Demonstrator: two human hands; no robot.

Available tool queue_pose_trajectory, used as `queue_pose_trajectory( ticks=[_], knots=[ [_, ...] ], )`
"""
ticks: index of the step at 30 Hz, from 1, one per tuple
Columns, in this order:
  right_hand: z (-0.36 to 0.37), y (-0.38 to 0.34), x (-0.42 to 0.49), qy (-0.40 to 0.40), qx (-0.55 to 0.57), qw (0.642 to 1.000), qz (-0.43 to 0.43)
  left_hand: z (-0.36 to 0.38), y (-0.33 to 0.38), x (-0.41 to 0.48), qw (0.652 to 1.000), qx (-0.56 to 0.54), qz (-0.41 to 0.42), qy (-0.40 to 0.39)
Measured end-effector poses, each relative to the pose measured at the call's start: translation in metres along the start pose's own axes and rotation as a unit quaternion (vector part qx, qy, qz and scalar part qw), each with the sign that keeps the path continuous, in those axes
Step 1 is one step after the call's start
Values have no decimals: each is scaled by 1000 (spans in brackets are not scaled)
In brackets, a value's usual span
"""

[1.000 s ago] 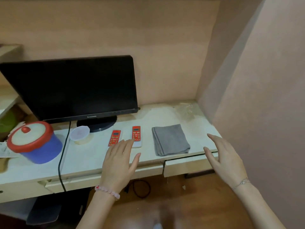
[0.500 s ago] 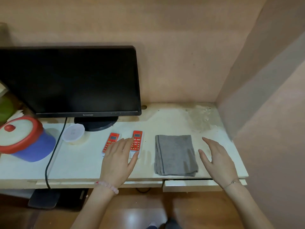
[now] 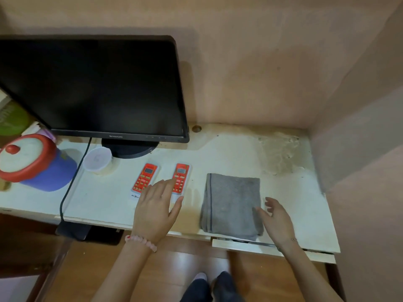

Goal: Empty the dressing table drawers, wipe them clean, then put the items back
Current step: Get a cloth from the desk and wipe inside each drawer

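Note:
A folded grey cloth (image 3: 233,203) lies on the white dressing table (image 3: 294,205) near its front edge. My right hand (image 3: 275,221) hovers open at the cloth's right side, fingertips over its edge. Two red remotes lie side by side to the left: the left remote (image 3: 145,177) and the right remote (image 3: 181,177). My left hand (image 3: 156,211) is open, palm down, covering the lower ends of both. Below the cloth, the right drawer (image 3: 244,247) stands slightly pulled out; its inside is hidden.
A black monitor (image 3: 93,88) stands at the back left, its cable (image 3: 72,182) running over the front edge. A blue pot with a red-rimmed lid (image 3: 32,162) and a small clear tub (image 3: 97,159) sit at left. Walls close in behind and at right.
The view has moved closer over the table. My right hand has shifted left onto the cloth's right edge. My left hand stays over the remotes.

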State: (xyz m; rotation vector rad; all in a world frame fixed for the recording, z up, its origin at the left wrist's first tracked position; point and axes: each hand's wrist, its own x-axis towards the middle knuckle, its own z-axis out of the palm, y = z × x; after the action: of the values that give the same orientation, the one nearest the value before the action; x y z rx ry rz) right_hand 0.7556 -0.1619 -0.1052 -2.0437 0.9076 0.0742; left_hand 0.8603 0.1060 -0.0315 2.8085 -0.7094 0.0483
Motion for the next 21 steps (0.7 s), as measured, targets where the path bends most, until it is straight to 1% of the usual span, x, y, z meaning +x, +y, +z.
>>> queue_pose_trajectory(
  ticks=[6,10,13,17,21],
  knots=[
    [11,-4,13,-14,78,992,93,11,4,-2,1000,-4,-1,-13],
    [17,-9,21,-54,124,981,141,14,3,-1,1000,-3,4,-9],
    [20,-9,22,-56,155,976,143,13,4,0,1000,-5,3,-4],
    [20,-15,16,-32,193,974,117,7,1,0,1000,-7,2,8],
    [12,-28,5,-32,268,959,90,-1,-3,-1,1000,-12,4,22]
  ],
)
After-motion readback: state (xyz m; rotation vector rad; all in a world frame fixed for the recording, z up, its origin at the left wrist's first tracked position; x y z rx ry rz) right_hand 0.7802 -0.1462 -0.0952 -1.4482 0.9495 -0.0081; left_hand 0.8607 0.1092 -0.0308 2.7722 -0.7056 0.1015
